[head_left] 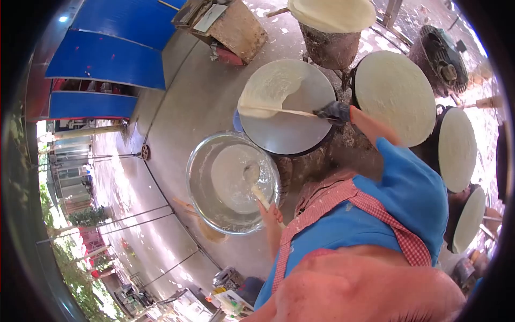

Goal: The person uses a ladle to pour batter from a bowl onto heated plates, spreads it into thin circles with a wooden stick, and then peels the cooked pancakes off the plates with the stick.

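Observation:
My right hand (pixel 333 111), in a dark glove, grips a long thin stick (pixel 279 111) laid across a round dark griddle (pixel 289 137). A thin pale crepe (pixel 268 88) is folded over the stick, partly lifted off the griddle's far half. My left hand (pixel 272 213) holds the handle of a ladle (pixel 252 174). The ladle's cup dips into white batter (pixel 228 180) in a large steel bowl (pixel 196 198) beside the griddle. I wear a blue shirt and a red checked apron.
More round griddles carry full crepes to the right (pixel 394 96), (pixel 456 147), (pixel 469 217). A drum topped with crepes (pixel 330 16) stands behind. A dark round fan-like machine (pixel 442 59) sits at the far right, a wooden box (pixel 230 27) and blue awning (pixel 115 43) to the left.

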